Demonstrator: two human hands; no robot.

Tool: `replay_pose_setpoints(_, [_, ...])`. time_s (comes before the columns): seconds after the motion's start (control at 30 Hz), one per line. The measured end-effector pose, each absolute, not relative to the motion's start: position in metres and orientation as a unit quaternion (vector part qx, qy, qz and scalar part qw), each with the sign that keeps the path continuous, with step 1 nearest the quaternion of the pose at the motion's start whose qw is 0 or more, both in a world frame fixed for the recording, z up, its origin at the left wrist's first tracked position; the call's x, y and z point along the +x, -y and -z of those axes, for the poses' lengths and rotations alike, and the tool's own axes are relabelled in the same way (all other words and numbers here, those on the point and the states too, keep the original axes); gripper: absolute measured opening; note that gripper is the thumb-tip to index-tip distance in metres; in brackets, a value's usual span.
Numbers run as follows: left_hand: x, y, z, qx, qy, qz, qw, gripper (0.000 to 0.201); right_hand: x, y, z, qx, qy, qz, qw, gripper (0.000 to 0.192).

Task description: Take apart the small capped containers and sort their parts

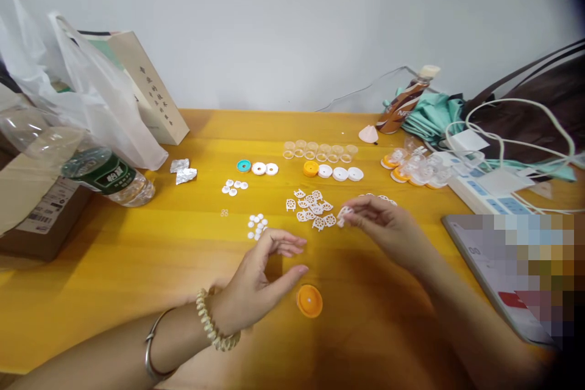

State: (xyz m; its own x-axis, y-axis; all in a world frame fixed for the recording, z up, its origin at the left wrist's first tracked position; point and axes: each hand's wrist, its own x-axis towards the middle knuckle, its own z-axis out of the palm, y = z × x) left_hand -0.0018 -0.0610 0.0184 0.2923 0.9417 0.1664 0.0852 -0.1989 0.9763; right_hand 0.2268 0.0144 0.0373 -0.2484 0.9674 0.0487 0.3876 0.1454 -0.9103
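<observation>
Between the thumb and fingers of my right hand (388, 228) is a small white spoked plastic part (343, 214). It is held just right of a pile of similar white spoked parts (314, 207). My left hand (269, 274) hovers with thumb and fingers apart and nothing between them. Just right of its thumb an orange round disc (309, 301) lies on the table, with a small pale dot at its centre. Small white discs (258, 219) lie beyond my left hand, partly hidden by it. More white parts (378, 197) show behind my right hand.
Clear cups (320, 151), a teal ring (244, 166), white rings (265, 169) and white lids (340, 173) stand in rows at the back. Finished-looking clear-and-orange pieces (415, 167), a power strip (489, 195) and a tablet (498, 280) are right. A water bottle (109, 173) leans left.
</observation>
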Motion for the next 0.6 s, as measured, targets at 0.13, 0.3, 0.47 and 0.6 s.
replay_pose_setpoints(0.13, [-0.005, 0.063, -0.016, 0.688, -0.407, -0.398, 0.450, 0.027, 0.272, -0.043, -0.032, -0.627, 0.703, -0.200, 0.271, 0.018])
replay_pose_setpoints(0.3, [-0.008, 0.060, -0.018, 0.743, -0.408, -0.350, 0.399, 0.030, 0.292, -0.053, -0.021, -0.652, 0.717, -0.135, 0.207, 0.021])
replay_pose_setpoints(0.47, [-0.007, 0.058, -0.022, 0.818, -0.340, -0.278, 0.372, 0.047, 0.289, -0.052, -0.021, -0.664, 0.709, -0.136, 0.196, 0.021])
replay_pose_setpoints(0.6, [-0.006, 0.060, -0.018, 0.860, -0.317, -0.226, 0.331, 0.049, 0.290, -0.052, -0.023, -0.666, 0.704, -0.148, 0.198, 0.018])
